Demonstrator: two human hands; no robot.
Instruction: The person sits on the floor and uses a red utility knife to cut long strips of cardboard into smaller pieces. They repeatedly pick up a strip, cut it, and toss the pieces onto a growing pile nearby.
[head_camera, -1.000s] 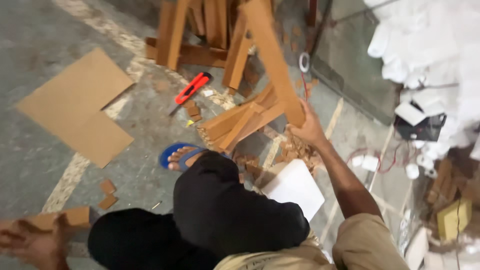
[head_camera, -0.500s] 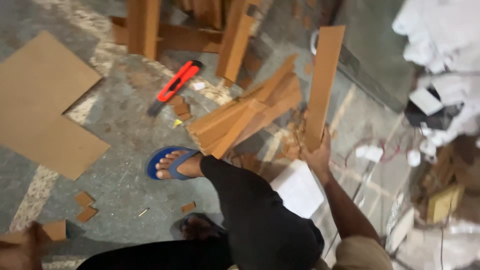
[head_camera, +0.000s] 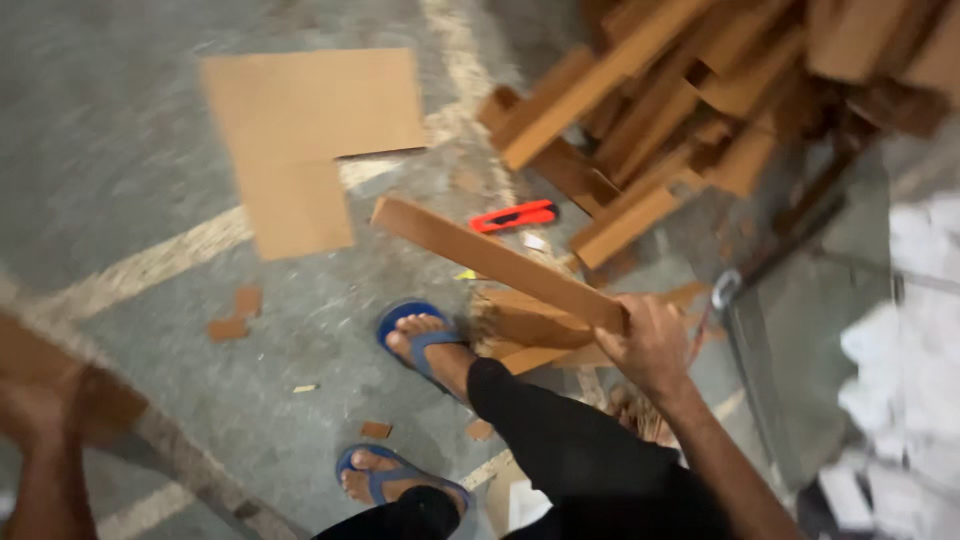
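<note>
Cardboard strip (head_camera: 495, 262) sits clamped at its near end in our right hand (head_camera: 652, 345), slanting above the floor (head_camera: 130, 180) near the red cutter (head_camera: 513, 216), while our blurred left hand (head_camera: 40, 410) grips another brown piece (head_camera: 60, 375).

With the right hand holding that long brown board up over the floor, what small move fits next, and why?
Probably carry the long brown board left toward the left hand, which grips another brown piece. The right hand holds it by one end, its far end hanging free above the grey floor.

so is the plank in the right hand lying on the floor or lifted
Lifted. The right hand grips one end of the plank, and its far end slants up over the floor, above the red cutter.
</note>
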